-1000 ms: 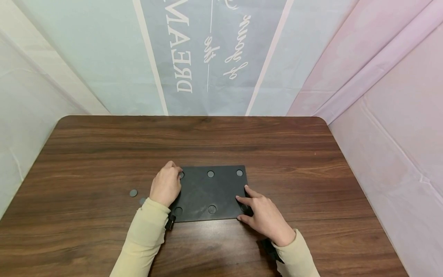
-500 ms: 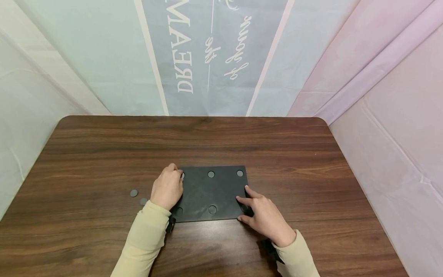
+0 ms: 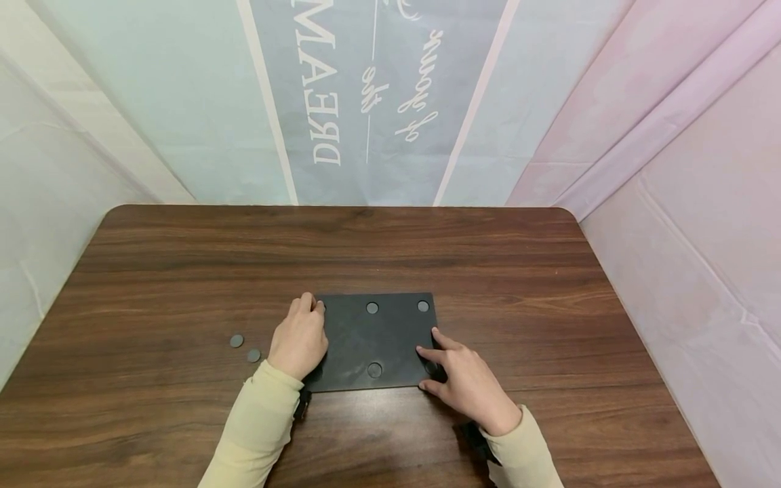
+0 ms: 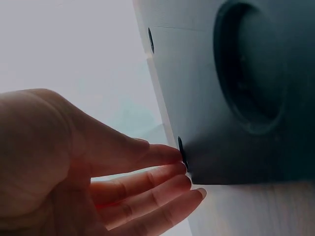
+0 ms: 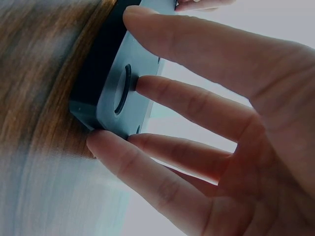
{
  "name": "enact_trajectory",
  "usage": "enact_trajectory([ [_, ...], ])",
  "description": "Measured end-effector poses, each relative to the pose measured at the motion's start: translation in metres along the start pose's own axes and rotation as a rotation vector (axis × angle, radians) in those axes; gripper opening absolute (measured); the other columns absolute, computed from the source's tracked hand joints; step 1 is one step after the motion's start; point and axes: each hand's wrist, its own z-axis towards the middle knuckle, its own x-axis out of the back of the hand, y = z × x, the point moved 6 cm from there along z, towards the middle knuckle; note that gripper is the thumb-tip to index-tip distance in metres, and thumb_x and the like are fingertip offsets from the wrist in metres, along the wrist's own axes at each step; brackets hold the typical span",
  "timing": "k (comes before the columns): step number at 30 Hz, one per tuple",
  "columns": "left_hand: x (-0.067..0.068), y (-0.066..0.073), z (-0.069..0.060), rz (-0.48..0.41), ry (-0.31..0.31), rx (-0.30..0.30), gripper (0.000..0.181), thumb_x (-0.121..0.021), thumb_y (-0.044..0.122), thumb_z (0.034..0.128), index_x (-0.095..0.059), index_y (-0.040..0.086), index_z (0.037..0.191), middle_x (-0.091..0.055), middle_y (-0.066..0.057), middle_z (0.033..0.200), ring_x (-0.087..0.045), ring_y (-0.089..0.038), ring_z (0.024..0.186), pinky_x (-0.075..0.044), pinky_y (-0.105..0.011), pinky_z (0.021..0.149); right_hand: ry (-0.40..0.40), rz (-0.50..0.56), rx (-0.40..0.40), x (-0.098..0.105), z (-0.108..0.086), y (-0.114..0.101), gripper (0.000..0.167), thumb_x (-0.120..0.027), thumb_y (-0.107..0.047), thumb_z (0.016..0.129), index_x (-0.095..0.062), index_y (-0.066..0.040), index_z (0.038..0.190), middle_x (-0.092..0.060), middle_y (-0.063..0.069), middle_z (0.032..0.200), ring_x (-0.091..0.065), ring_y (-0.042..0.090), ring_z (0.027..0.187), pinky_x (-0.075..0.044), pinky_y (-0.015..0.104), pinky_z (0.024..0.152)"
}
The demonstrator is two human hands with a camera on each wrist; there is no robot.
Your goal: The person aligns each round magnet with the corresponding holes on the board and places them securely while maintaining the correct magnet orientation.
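A dark rectangular plate (image 3: 378, 339) with round recesses lies flat on the table. Grey discs fill the far middle recess (image 3: 372, 308) and far right recess (image 3: 424, 306); the near middle recess (image 3: 375, 370) looks dark. My left hand (image 3: 300, 339) covers the plate's left end, its fingertips touching the far left corner. In the left wrist view, extended fingers (image 4: 167, 169) meet the plate beside a small recess; whether a disc is under them is hidden. My right hand (image 3: 466, 379) rests spread fingers on the right end, the thumb at the near edge, as the right wrist view (image 5: 197, 113) also shows.
Two loose grey discs, one farther left (image 3: 236, 341) and one nearer my left sleeve (image 3: 253, 355), lie on the wooden table (image 3: 390, 251). A printed cloth (image 3: 366, 102) hangs behind the far edge, with pale cloth at both sides.
My left hand has shifted slightly right and toward me, and now hides the left recesses. The nearer loose disc, partly behind the sleeve before, shows whole. My right hand stays in place.
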Motion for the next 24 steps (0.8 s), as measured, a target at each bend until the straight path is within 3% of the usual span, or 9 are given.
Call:
enact_trajectory([
  [8,0.006,-0.007,-0.010,-0.059,-0.004,0.035,0.023,-0.058,0.001,0.0925,-0.067,-0.008,0.111,-0.058,-0.016,0.100,-0.058,-0.027,0.087,-0.053,-0.033,0.056,-0.015,-0.002,0.012,-0.003,0.001,-0.001,0.049,-0.082,-0.019,0.075,-0.068,-0.007,0.121,-0.048,0.027,0.139,-0.060,0.040,0.113,-0.054,0.049,0.085],
  [17,0.021,-0.022,-0.024,0.016,0.061,0.087,0.016,-0.068,-0.002,0.0832,-0.071,-0.005,0.099,-0.063,-0.016,0.093,-0.060,-0.031,0.082,-0.056,-0.041,0.065,-0.018,0.009,-0.010,0.001,0.000,0.000,0.050,-0.082,-0.019,0.076,-0.068,-0.007,0.122,-0.046,0.026,0.141,-0.062,0.039,0.110,-0.055,0.047,0.082],
  [24,0.025,-0.037,-0.036,0.028,0.036,0.174,0.010,-0.065,-0.007,0.0784,-0.069,-0.006,0.087,-0.057,-0.015,0.078,-0.055,-0.029,0.068,-0.050,-0.039,0.048,-0.019,0.000,-0.002,0.000,0.000,0.001,0.050,-0.082,-0.018,0.076,-0.067,-0.008,0.122,-0.047,0.026,0.141,-0.061,0.040,0.112,-0.055,0.047,0.082],
])
